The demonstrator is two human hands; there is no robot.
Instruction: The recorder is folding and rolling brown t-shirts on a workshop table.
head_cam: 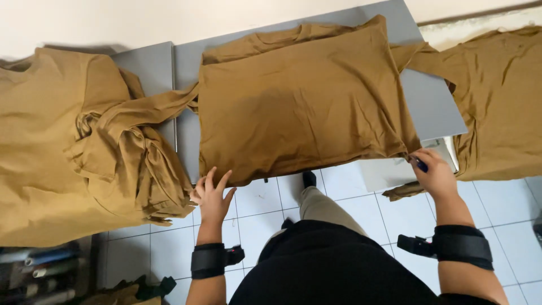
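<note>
Between hands (212, 197), shirt (305, 101) lengthwise left-right

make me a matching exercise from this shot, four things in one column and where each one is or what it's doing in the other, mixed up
Things:
1. left hand
2. right hand
3. crumpled brown shirts
4. grey platen

Places or states:
A. heaped at the far left
B. under the centre shirt, bare at its right end
C. fingers spread at the centre shirt's lower left corner
D. pinching the centre shirt's lower right corner, holding a small dark object

Pairs: 1-C, 2-D, 3-A, 4-B
</note>
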